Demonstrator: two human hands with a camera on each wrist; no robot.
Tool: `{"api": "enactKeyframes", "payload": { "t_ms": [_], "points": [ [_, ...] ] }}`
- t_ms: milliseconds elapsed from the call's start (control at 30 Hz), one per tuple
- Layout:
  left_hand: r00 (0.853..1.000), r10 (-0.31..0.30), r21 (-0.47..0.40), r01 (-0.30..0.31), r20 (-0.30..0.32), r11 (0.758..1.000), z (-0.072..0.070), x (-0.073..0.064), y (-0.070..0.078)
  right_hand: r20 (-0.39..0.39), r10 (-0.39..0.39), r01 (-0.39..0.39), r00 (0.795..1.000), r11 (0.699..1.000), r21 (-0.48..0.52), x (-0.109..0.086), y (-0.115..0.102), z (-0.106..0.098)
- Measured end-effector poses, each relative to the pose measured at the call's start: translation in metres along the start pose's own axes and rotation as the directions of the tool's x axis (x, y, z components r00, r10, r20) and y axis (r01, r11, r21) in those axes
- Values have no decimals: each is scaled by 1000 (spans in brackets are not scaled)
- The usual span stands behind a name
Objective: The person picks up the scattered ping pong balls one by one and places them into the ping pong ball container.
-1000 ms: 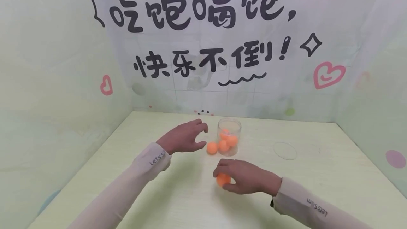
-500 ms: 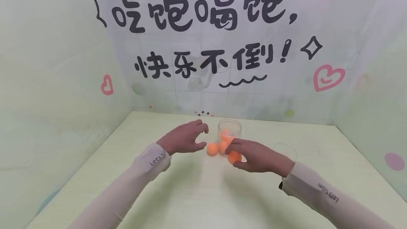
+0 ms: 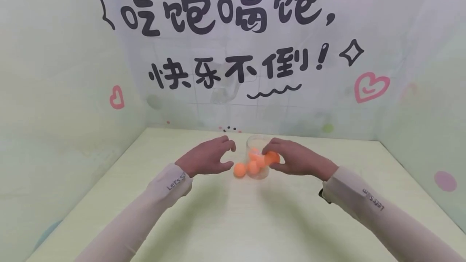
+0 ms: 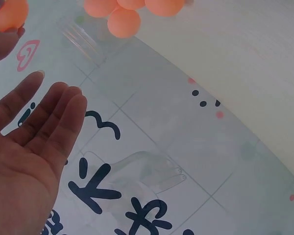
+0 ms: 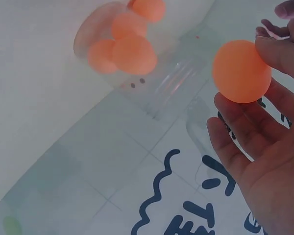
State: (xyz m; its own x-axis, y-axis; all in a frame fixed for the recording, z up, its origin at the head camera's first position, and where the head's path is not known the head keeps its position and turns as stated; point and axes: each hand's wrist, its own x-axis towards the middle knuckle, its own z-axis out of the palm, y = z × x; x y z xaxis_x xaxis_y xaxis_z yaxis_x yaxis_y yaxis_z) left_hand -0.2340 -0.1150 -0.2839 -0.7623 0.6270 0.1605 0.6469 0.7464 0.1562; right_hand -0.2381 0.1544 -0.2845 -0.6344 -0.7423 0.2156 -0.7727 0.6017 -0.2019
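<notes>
My right hand (image 3: 300, 159) pinches an orange ping-pong ball (image 5: 241, 72) between thumb and fingers, raised off the table at the right side of a clear jar (image 3: 259, 176). Inside the upright jar lie several orange balls (image 3: 253, 167), seen through its wall. One loose orange ball (image 3: 239, 170) sits on the table just left of the jar. Near that ball hovers my left hand (image 3: 205, 157), its thumb and fingers spread apart with nothing between them. In the left wrist view its palm (image 4: 24, 171) shows bare, with relaxed fingers.
The pale table (image 3: 233, 221) runs back to a printed wall cloth (image 3: 204, 108) with black lettering. Cloth walls also stand at the left and right. My right forearm (image 3: 364, 205) lies across the table's right part, where a thin clear ring is now hidden.
My right hand has carried its ball from the front of the table up and away to the jar's right side. My left hand has stayed in place.
</notes>
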Motion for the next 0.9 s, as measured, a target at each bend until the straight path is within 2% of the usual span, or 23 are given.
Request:
{"api": "enactKeyframes", "payload": {
  "t_ms": [267, 600, 900],
  "points": [
    [1000, -5, -8, 5, 16, 1000, 1, 2, 4, -31, 71, -71, 997, 997, -20, 15, 20, -15],
    [1000, 8, -3, -8, 4, 1000, 3, 4, 6, -64, 93, -96, 994, 995, -38, 33, 39, -17],
    [999, -36, -19, 37, 28, 999, 6, 5, 5, -70, 116, -118, 991, 993, -21, 47, 46, -13]
  ]
}}
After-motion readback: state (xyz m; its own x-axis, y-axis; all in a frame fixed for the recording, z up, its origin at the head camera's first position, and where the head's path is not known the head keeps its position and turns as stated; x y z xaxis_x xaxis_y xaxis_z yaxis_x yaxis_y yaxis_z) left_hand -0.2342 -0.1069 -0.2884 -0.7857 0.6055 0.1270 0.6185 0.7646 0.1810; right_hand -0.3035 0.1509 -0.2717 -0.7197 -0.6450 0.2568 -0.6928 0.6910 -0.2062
